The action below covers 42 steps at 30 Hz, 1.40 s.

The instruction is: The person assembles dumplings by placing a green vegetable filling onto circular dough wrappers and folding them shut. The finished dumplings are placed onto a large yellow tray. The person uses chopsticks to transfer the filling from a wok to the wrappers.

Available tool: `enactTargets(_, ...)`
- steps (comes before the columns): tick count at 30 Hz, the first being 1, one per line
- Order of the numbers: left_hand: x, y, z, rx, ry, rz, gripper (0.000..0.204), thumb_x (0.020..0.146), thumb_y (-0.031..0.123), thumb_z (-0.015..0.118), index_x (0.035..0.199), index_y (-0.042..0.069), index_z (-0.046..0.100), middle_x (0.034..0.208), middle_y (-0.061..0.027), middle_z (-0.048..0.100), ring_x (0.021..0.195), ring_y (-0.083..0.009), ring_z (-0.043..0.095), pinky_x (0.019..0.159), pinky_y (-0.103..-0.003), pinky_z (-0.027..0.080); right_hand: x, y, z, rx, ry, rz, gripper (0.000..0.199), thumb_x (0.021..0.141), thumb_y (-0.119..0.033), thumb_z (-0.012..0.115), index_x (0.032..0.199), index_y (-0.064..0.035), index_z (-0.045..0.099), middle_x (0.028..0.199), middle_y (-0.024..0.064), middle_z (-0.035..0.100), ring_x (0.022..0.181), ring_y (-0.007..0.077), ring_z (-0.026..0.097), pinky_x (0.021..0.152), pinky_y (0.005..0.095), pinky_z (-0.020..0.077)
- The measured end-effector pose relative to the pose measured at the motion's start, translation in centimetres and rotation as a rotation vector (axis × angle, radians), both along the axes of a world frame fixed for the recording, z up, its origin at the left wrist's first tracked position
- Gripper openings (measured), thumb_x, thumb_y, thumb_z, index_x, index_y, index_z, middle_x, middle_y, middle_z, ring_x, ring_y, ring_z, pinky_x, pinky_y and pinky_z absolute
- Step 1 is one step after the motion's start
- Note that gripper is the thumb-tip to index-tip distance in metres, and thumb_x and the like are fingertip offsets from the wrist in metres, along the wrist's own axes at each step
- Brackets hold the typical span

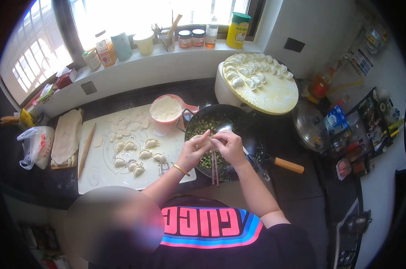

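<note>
My left hand (196, 148), with a gold bangle on its wrist, and my right hand (230, 146) meet over the black wok (250, 179). Their fingertips pinch together on a dumpling that the fingers mostly hide. Chopped green filling (207, 123) lies in the wok below. A pair of chopsticks (215, 169) sticks out beneath my hands toward me; whether a finger grips them I cannot tell. To the left, several folded dumplings (151, 143) and flat round wrappers (122, 125) rest on a pale mat (122, 177).
A slim rolling pin (87, 151) lies by a dough-covered board (67, 139). A pink bowl of flour (167, 110) stands at the mat's far corner. Far right, a round tray (281, 94) bears several dumplings. The wok's wooden handle (288, 165) points right, near a glass lid (309, 127).
</note>
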<state>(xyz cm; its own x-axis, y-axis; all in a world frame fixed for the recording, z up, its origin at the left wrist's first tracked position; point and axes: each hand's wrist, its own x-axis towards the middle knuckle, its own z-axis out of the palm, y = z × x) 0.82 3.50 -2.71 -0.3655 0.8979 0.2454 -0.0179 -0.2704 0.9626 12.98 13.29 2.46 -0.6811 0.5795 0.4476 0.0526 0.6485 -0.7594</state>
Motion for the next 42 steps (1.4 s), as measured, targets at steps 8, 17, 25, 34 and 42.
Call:
enactTargets(8, 1.0, 0.0, 0.3, 0.002, 0.038, -0.020, 0.045, 0.082, 0.005, 0.060, 0.125, 0.003, 0.048, 0.107, -0.0072, 0.056, 0.096, -0.0107, 0.051, 0.084, -0.024, 0.042, -0.2, -0.2, -1.2, 0.110, 0.059, -0.016, 0.006, 0.071, -0.004, 0.062, 0.074, 0.0012, 0.060, 0.075, 0.0121, 0.058, 0.070, 0.0258, 0.057, 0.062, 0.0329, 0.0451)
enactTargets(17, 2.1, 0.3, -0.2, -0.018, 0.088, 0.005, 0.044, 0.081, 0.006, 0.061, 0.124, 0.003, 0.049, 0.105, -0.0069, 0.057, 0.091, -0.0096, 0.053, 0.079, -0.023, 0.044, 0.8, 0.2, -1.1, 0.123, -0.001, -0.025, 0.005, 0.070, -0.004, 0.062, 0.071, 0.0002, 0.061, 0.072, 0.0116, 0.059, 0.070, 0.0268, 0.057, 0.063, 0.0349, 0.0448)
enactTargets(25, 2.5, 0.5, -1.2, -0.061, 0.021, 0.026, 0.048, 0.083, 0.004, 0.059, 0.128, 0.003, 0.044, 0.107, -0.0045, 0.057, 0.091, -0.0077, 0.054, 0.074, -0.023, 0.049, 2.1, 0.7, -1.0, 0.032, -0.043, -0.033, 0.005, 0.069, -0.003, 0.063, 0.073, 0.0001, 0.061, 0.074, 0.0121, 0.059, 0.068, 0.0279, 0.056, 0.060, 0.0348, 0.0444)
enactTargets(34, 4.6, 0.2, -0.9, -0.037, -0.163, 0.032, 0.047, 0.081, 0.001, 0.058, 0.127, 0.006, 0.047, 0.092, -0.0016, 0.056, 0.076, -0.0063, 0.051, 0.067, -0.020, 0.044, 3.3, 0.8, -0.9, 0.026, -0.003, 0.010, 0.006, 0.071, -0.002, 0.063, 0.076, 0.0010, 0.062, 0.074, 0.0126, 0.059, 0.070, 0.0265, 0.057, 0.063, 0.0336, 0.0463)
enactTargets(42, 5.7, -1.5, -0.8, -0.082, -0.088, 0.004, 0.051, 0.083, 0.001, 0.057, 0.131, 0.006, 0.041, 0.115, -0.0045, 0.054, 0.095, -0.0078, 0.053, 0.082, -0.023, 0.045, 2.8, 0.0, -2.6, 0.151, -0.036, 0.026, 0.002, 0.073, -0.002, 0.060, 0.073, 0.0002, 0.060, 0.074, 0.0125, 0.057, 0.069, 0.0279, 0.056, 0.062, 0.0353, 0.0448)
